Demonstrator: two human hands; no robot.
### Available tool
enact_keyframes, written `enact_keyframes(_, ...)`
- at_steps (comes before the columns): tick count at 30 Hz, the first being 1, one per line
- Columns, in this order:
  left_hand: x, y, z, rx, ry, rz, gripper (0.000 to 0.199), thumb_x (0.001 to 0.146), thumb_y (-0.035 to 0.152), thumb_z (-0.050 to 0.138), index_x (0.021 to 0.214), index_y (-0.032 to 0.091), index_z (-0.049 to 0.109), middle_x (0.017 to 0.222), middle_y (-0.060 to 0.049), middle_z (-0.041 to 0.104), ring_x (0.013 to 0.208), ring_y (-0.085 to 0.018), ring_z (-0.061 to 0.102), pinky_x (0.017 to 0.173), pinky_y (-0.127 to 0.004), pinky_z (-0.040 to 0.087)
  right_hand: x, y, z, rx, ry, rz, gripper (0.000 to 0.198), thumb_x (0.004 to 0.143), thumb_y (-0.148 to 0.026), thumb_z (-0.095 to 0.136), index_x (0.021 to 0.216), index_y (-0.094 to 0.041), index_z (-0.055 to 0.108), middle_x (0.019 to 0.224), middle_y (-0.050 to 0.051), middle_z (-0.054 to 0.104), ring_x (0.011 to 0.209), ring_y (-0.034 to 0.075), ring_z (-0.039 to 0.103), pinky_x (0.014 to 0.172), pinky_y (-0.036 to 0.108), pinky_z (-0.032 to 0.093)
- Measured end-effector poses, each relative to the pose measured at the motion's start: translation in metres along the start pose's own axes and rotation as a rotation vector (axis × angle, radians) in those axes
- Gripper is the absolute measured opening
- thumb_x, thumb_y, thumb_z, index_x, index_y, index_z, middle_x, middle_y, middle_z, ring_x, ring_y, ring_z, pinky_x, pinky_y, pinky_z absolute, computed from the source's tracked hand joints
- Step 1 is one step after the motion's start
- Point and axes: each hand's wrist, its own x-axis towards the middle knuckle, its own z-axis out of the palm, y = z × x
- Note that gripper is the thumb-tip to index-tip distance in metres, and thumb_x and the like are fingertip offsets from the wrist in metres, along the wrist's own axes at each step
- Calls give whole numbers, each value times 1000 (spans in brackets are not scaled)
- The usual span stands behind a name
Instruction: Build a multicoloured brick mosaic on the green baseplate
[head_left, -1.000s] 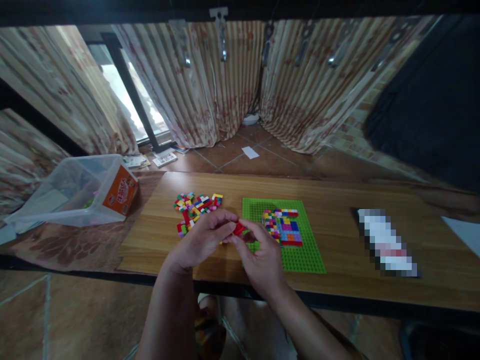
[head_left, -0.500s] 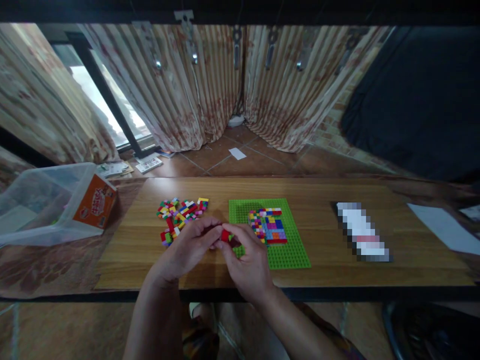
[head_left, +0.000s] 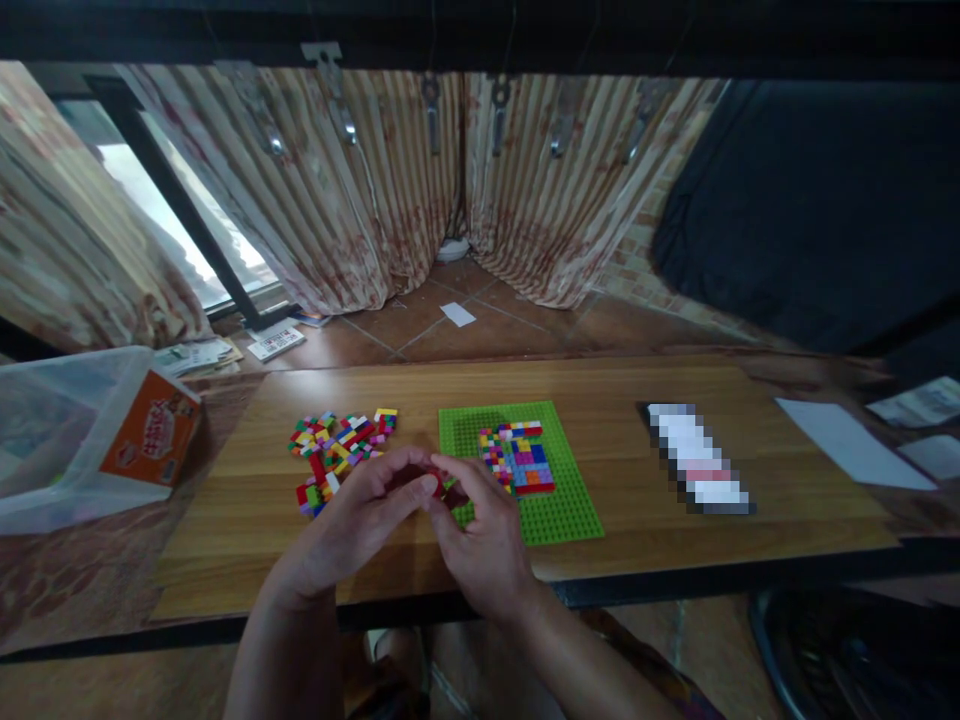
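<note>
Fingertips of my left hand (head_left: 379,510) and my right hand (head_left: 484,530) meet over the table's front part. Between them is a red toy brick (head_left: 437,483), mostly covered by the fingers; both hands are closed on it. Just right of my right hand lies a green baseplate (head_left: 574,500). On it stands a block of multicoloured bricks (head_left: 531,467), partly hidden on its left by my right hand. A loose pile of coloured bricks (head_left: 352,435) spreads behind and left of my left hand.
A clear plastic bin (head_left: 75,430) with an orange label stands at the left end of the wooden table (head_left: 600,400). To the right lie a pixelated phone-like object (head_left: 697,460) and a white sheet (head_left: 847,440). Curtains hang behind.
The camera view has shifted, so the table and its contents appear further left and slightly lower. The fingers have turned the red brick; the green beside it no longer shows.
</note>
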Motion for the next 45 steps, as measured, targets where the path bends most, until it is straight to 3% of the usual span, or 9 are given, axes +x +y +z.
enact_keyframes(9, 0, 5, 2, 8, 131, -40, 34, 80, 45, 68, 101, 19, 72, 92, -6, 73, 90, -22, 66, 77, -30, 54, 3, -2, -2, 39, 43, -19, 30, 87, -15, 59, 115, -25, 65, 105, 5, 71, 92, 15, 67, 81, 30, 57)
enact_keyframes(19, 9, -2, 12, 105, 167, -9, 31, 84, 47, 61, 90, 18, 73, 72, -1, 66, 64, -14, 55, 59, -24, 46, 5, -5, -10, 34, 51, 40, 25, 87, -17, 62, 110, -25, 68, 100, 3, 71, 87, 14, 67, 74, 26, 56)
enact_keyframes(26, 11, 0, 18, 88, 174, -20, 32, 85, 45, 61, 99, 19, 73, 88, -4, 72, 79, -18, 63, 74, -27, 51, 6, -6, -21, 0, -6, 20, 25, 89, -21, 61, 114, -24, 65, 105, 4, 70, 90, 15, 65, 80, 28, 55)
enact_keyframes(30, 12, 4, 23, 83, 181, 8, 32, 85, 44, 62, 101, 19, 72, 97, -6, 74, 92, -22, 66, 82, -30, 52, 8, -7, -33, -10, -76, 10, 23, 90, -23, 61, 113, -23, 65, 104, 5, 69, 86, 14, 64, 75, 28, 55)
enact_keyframes(34, 12, 6, 28, 88, 161, 18, 33, 85, 45, 61, 101, 17, 70, 98, -6, 73, 92, -21, 66, 83, -31, 52, 10, -4, -45, -58, -132, -15, 21, 90, -21, 63, 111, -24, 66, 101, 3, 69, 89, 15, 64, 79, 29, 53)
enact_keyframes(39, 16, -2, 35, 91, 202, -14, 37, 86, 45, 57, 106, 15, 65, 81, -3, 70, 76, -17, 64, 75, -30, 52, 18, 8, -64, -144, -28, 34, 19, 90, -22, 62, 107, -24, 68, 99, 3, 69, 87, 16, 64, 80, 30, 52)
enact_keyframes(42, 19, -7, 38, 102, 268, -9, 35, 84, 45, 58, 103, 15, 64, 84, -4, 70, 82, -18, 65, 76, -30, 52, 24, 20, -77, -197, 66, 137, 21, 88, -23, 63, 107, -23, 69, 98, 4, 70, 87, 17, 65, 80, 31, 52)
enact_keyframes(45, 21, -11, 41, 180, 261, -18, 31, 84, 42, 57, 99, 16, 66, 84, -3, 69, 82, -19, 64, 73, -29, 50, 28, 29, -85, -265, 59, 190, 21, 87, -23, 62, 106, -21, 69, 97, 5, 71, 85, 18, 66, 80, 33, 52)
